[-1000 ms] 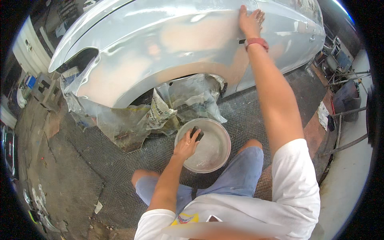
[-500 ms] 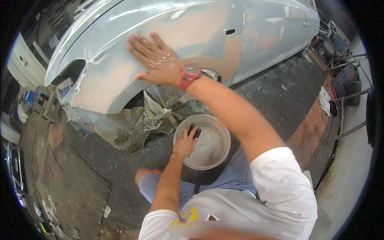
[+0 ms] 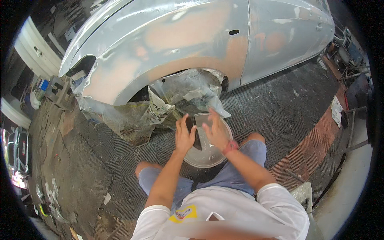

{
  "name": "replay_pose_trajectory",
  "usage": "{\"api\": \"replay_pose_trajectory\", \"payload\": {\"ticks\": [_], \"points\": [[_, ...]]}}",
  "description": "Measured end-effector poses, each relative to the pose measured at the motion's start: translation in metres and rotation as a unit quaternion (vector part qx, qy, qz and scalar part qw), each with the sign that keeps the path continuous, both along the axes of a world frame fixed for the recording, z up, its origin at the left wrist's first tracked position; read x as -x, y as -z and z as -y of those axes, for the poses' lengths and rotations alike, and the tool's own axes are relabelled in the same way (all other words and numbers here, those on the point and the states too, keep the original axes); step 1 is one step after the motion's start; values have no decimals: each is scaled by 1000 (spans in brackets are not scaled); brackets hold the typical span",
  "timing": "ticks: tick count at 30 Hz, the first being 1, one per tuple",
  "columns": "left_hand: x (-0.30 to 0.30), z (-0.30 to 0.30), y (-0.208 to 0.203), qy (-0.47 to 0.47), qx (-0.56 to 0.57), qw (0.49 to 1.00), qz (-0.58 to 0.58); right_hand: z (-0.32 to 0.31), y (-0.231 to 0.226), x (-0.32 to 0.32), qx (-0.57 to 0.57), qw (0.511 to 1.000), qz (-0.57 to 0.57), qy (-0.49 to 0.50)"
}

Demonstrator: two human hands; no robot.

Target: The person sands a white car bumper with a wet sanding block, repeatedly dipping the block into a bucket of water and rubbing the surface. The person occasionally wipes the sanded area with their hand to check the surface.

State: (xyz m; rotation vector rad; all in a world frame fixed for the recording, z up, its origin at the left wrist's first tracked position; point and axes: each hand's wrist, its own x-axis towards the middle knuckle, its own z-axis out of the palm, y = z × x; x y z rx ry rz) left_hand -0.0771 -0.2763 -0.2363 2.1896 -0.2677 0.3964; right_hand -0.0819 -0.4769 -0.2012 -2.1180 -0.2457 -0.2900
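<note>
My left hand [image 3: 185, 138] grips a flat dark sanding block [image 3: 197, 142] over the left side of a round bucket [image 3: 208, 158] of cloudy water. My right hand [image 3: 217, 134], with a red watch [image 3: 231, 147] on its wrist, hovers over the bucket's right side. Its fingers are apart, slightly blurred, and seem to hold nothing. The bucket stands on the floor between my knees. In front of me is a car's front fender [image 3: 188, 34], grey with sanded beige patches.
Plastic sheeting [image 3: 196, 86] covers the wheel arch, with a printed sack [image 3: 158, 110] hanging below. The car door [image 3: 284, 36] lies to the right. Textured matting [image 3: 260, 106] covers the floor. Metal stands [image 3: 354, 116] are at the right wall, grey blocks [image 3: 60, 94] at the left.
My right hand has left the fender and come down over the bucket. My left hand has stayed at the bucket, the sanding block now tilted with more of it showing.
</note>
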Motion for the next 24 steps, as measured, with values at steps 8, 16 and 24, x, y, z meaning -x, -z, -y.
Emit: {"api": "replay_pose_trajectory", "payload": {"ticks": [8,16,24], "points": [[-3,65,-68,-42,4,999,-2,-26,63,55,-63,996,7,67],[-24,37,-173,130,-185,968,112,7,70,48,-69,978,24,196],[-125,-131,-355,10,-605,740,294,46,87,63,54,998,-15,20]]}}
